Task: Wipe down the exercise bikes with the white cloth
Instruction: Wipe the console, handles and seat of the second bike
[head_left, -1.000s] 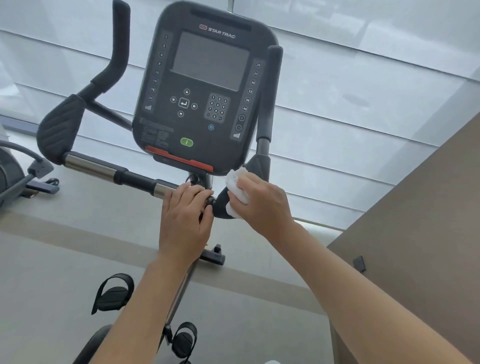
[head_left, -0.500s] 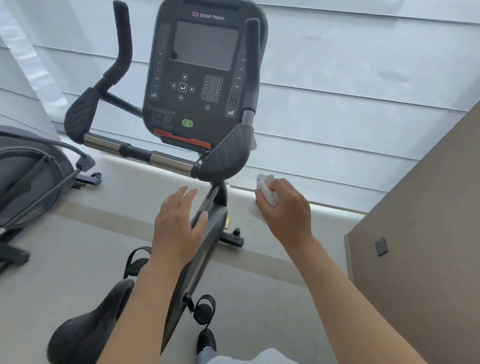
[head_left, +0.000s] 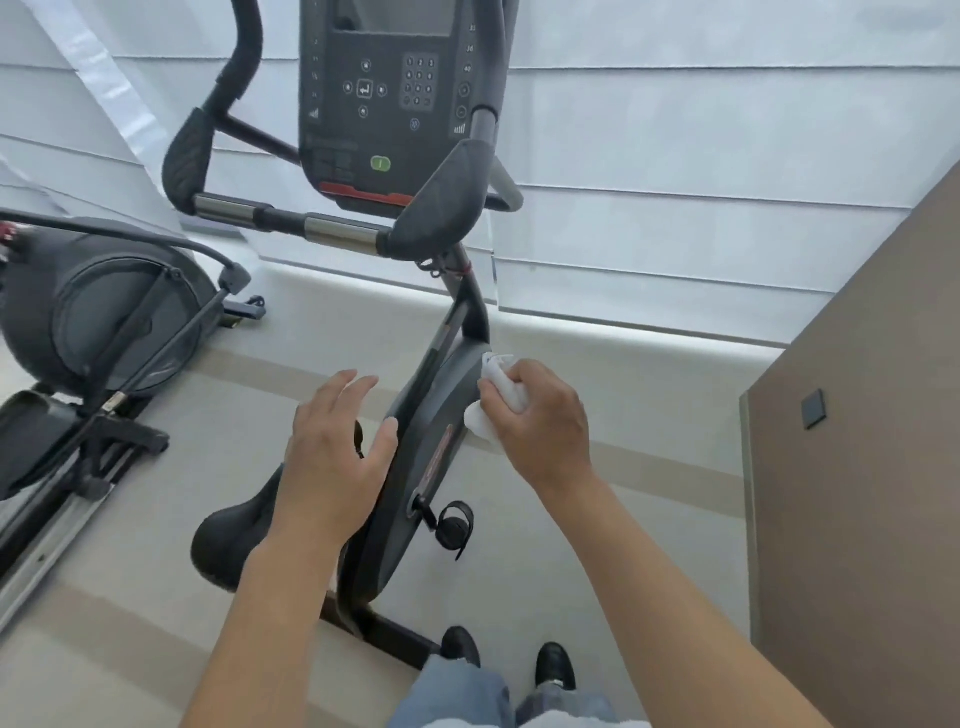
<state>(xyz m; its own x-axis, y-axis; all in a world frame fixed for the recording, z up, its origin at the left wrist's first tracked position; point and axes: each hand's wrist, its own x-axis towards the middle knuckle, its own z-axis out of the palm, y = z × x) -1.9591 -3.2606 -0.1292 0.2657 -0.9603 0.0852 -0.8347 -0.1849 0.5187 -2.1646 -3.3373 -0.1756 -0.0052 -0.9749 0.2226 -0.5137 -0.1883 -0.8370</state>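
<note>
The right hand gripped the white cloth, its fingers curled round the bunched fabric, and held it against the upper right edge of the exercise bike's dark frame cover. That cover was the thing the coming stroke turned on: it lay to the left of and below the right hand, and its long axis ran on a slant from the mast under the handlebar down toward the person's feet. Judging by this, the wipe would have to follow that slant, drawn back along the cover toward the pedal. The right hand was plainly the nearer one for the job — it already had the cloth on the surface.

The left hand was spread, fingers straight and slightly apart, holding nothing. It hovered at the cover's left side, the thumb close to the edge; whether it touched could not be told.

The cloth looked small, crumpled and soft, a wad with a loose fold showing below the fingers and a peak above them. The cover was smooth, matte grey, with a reddish label along it. The console stood above, the saddle below left — and a second machine stood well apart to the left.
</note>
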